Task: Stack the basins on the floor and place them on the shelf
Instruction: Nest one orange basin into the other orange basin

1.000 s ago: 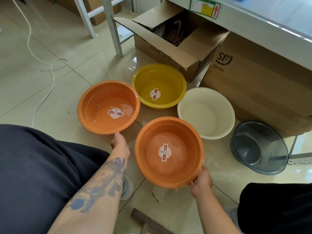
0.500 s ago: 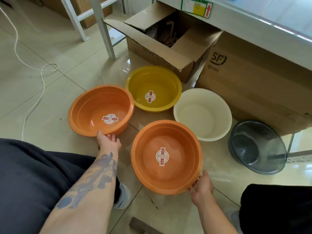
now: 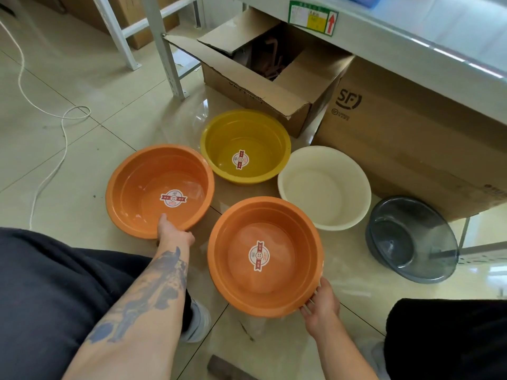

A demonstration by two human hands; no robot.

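Left orange basin: on the floor tiles, near rim pinched by my left hand, thumb over the lip, fingers hidden beneath; it looks slightly tipped.
Right orange basin: on the floor just beside the first, not touching it that I can see; my right hand closes on its near rim, fingers curled under the edge.
Handling: thin moulded plastic, so I judge both light, somewhat flexible and glossy enough to slip; the rolled rim is the place to hold, thumb inside, fingers below.
Yellow basin: behind the orange pair, upright.
White basin: right of the yellow one, its rim close to the right orange basin.
Grey basin: farthest right, tilted on its side near the sealed carton.
Stacking: all appear similar in width, so I expect them to nest.
Shelf: above the open carton, well apart from the basins.
Risk: nested glossy walls may slide or jam.
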